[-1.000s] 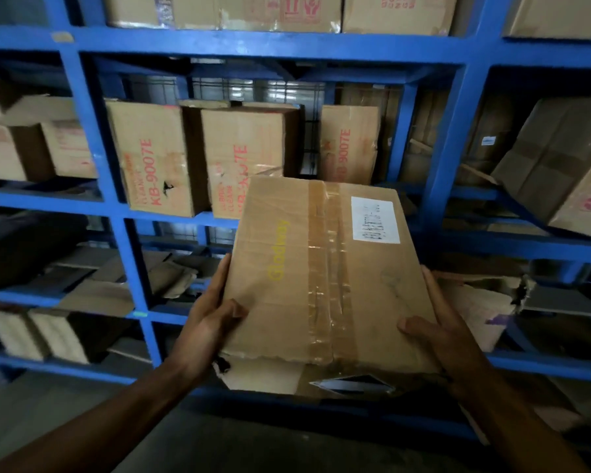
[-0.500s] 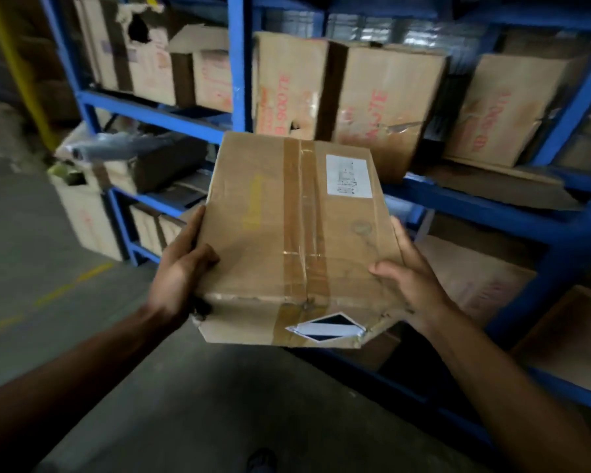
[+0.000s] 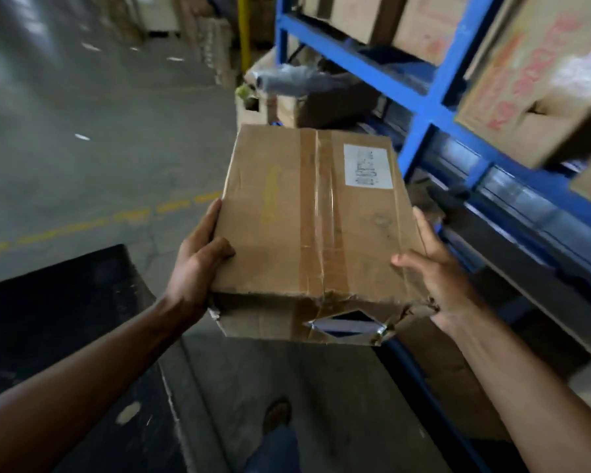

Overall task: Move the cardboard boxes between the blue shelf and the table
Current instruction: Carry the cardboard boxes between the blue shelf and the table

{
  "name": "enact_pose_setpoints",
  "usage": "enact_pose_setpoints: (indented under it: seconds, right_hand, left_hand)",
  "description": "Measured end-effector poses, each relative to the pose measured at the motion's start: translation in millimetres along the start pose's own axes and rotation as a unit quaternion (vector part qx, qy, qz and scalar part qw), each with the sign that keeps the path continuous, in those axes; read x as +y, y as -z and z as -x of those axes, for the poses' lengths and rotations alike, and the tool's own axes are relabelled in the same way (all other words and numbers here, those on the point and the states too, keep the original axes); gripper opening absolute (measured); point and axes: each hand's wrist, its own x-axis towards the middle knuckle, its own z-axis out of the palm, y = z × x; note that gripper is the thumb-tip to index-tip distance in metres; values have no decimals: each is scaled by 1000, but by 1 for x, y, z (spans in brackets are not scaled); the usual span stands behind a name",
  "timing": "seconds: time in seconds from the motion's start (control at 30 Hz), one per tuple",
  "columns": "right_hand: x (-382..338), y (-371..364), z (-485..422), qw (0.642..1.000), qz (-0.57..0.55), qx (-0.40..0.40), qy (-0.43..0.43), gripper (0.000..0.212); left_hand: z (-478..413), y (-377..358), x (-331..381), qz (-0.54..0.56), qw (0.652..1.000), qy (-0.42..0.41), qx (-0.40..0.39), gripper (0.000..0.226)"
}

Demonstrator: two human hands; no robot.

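Head view: the taped cardboard box [image 3: 314, 227] is held in mid-air in front of the body, above the concrete floor [image 3: 93, 107]. It touches neither the blue shelf [image 3: 427, 107] on the right nor the dark tabletop [image 3: 58, 302] at lower left; taking that dark surface for the table is a judgement. The left hand [image 3: 198, 264] grips the box's left side, thumb on the top face and fingers along the side wall. The right hand [image 3: 437, 278] grips the right near corner, thumb on top; its remaining fingers are hidden behind the box. The top face carries brown tape [image 3: 321, 216] and a white label [image 3: 365, 165]. The near face is crushed and torn around a diamond sticker [image 3: 347, 327]. Status, as a judgement: this box is between the two stations and has not yet been set down. Shelved cartons [image 3: 533, 80] with red print stand on the upper level, so further transfers probably remain. The number of boxes already moved cannot be told. A yellow dashed line [image 3: 116, 216] crosses the floor beyond the tabletop.
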Motion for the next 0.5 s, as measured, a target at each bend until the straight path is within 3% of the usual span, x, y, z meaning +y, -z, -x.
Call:
enact_pose_setpoints:
  seconds: [0.27,0.43,0.5]
  right_hand:
    - [-6,-66,-123,984,27,-172,-26,76]
    - [-27,-141,-191,954,51,-296,-8,82]
    - [-33,-175,-208,943,50,-328,5,73]
  left_hand:
    - [-20,42,-17,26,989,30,143,85]
    - [-19,81,-18,59,965,25,254,85]
    - [-18,97,-16,57,952,12,301,86]
